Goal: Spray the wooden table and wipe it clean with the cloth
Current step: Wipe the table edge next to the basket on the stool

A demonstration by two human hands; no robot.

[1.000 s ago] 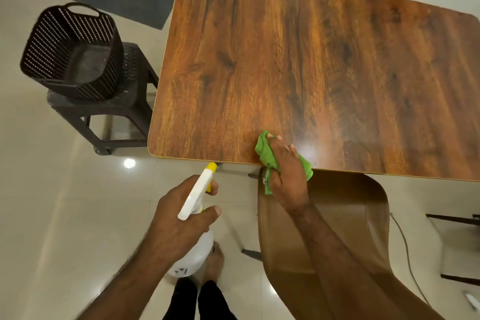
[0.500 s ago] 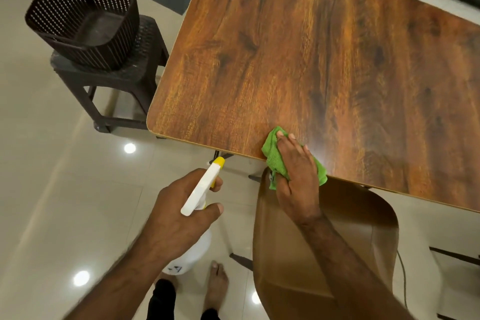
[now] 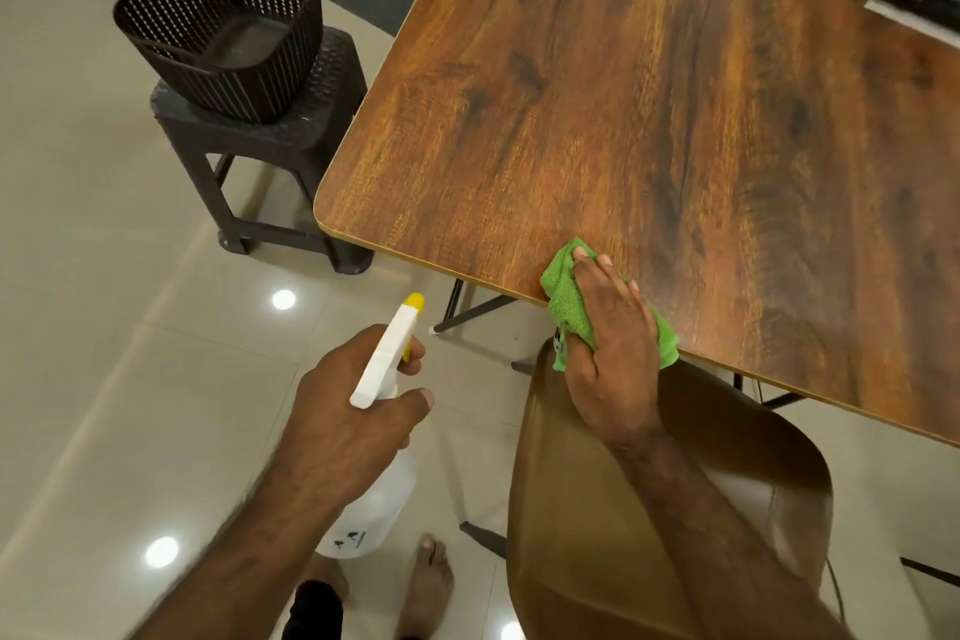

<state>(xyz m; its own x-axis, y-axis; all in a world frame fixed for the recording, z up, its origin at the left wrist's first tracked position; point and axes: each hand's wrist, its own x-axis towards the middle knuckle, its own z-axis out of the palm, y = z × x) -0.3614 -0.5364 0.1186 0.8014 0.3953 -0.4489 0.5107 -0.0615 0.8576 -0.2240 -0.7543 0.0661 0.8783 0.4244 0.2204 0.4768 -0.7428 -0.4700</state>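
Green cloth point(image 3: 569, 299) pressed on table point(image 3: 649, 120) edge, bottle point(image 3: 382, 499) in left hand point(image 3: 343, 411)

The desk point(image 3: 649, 94) has a glossy brown wood-grain top with a thin pale edge band and rounded corners. A bunched green cloth point(image 3: 569, 301) lies on the desk's near edge, a little way in from its near-left corner. One end hangs over the edge, and the right hand point(image 3: 615, 343) presses it down. The white spray bottle point(image 3: 387, 364) with a yellow nozzle tip is off the desk, in front of that corner. The left hand point(image 3: 348, 411) grips it in the air, nozzle toward the desk.
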